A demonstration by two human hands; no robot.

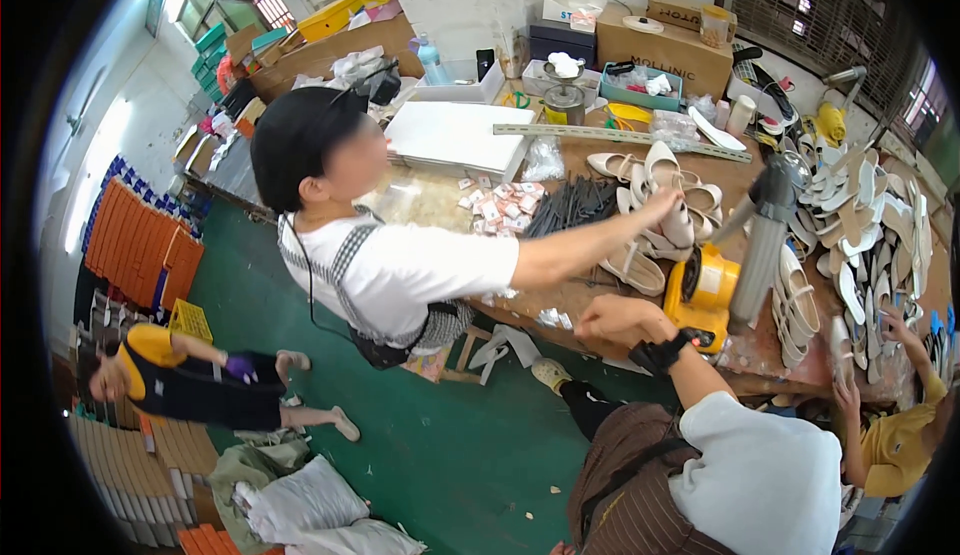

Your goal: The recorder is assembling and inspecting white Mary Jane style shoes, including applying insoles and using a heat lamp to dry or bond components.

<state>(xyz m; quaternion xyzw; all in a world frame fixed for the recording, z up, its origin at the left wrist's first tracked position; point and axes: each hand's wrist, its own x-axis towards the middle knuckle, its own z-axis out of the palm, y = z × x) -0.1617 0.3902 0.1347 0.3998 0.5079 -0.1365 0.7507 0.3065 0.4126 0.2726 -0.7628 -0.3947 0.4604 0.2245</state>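
Note:
My right hand (622, 320), a black watch (660, 351) on its wrist, hangs over the near edge of the workbench (740, 353). Its fingers are bent and pressed together; what they hold, if anything, is hidden. Close beside it stands a yellow machine (702, 290) next to a thick grey tube (757, 273). Only a sliver of my left hand (562, 549) shows at the bottom edge, its fingers cut off. Past the machine, a co-worker's hand (668, 205) reaches onto a beige shoe (679, 230) among several beige strapped shoes (632, 270).
White-and-red small packets (500, 205), black strips (572, 205) and white sheets (455, 135) lie across the bench. Shoe pieces pile up (865, 225) on the right, where a person in yellow (895, 450) handles a shoe. Another person (200, 380) is on the green floor, left.

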